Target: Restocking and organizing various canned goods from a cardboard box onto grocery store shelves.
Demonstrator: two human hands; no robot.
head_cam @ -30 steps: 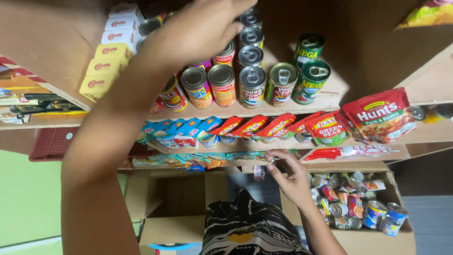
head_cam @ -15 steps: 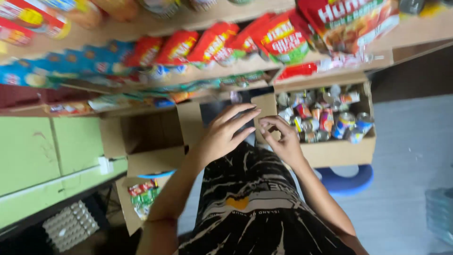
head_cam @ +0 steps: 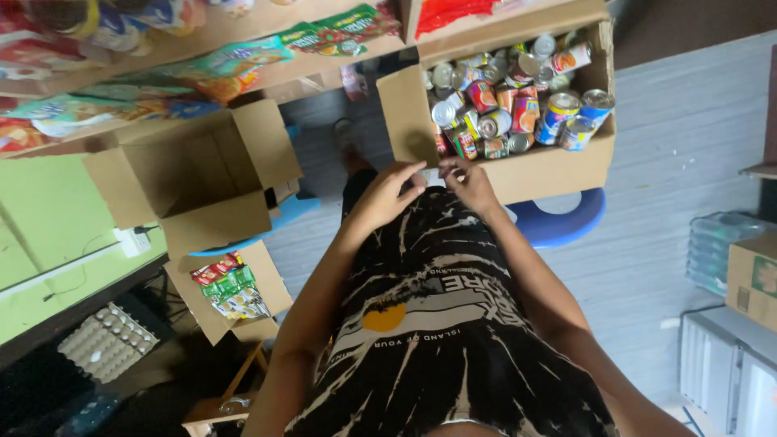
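Observation:
My left hand [head_cam: 387, 194] and my right hand [head_cam: 471, 183] meet at the fingertips just above my black patterned shirt [head_cam: 437, 324]. Between the fingers they pinch a small white item [head_cam: 434, 172], too small to identify. Right behind the hands stands an open cardboard box [head_cam: 550, 170] filled with several tin cans [head_cam: 518, 105] in mixed colours. The hands are close to its near wall, apart from the cans.
An empty open cardboard box [head_cam: 194, 174] sits to the left, with a smaller box of packets [head_cam: 231, 287] below it and an egg tray [head_cam: 105, 341] beside that. Shelves of packets [head_cam: 202, 57] run along the top. A blue stool [head_cam: 562, 222] holds the can box. More boxes [head_cam: 753, 275] stand right.
My left hand came down from the cans on the upper shelf and joined my right hand. The view tilted down from the shelves to my lap and the can box.

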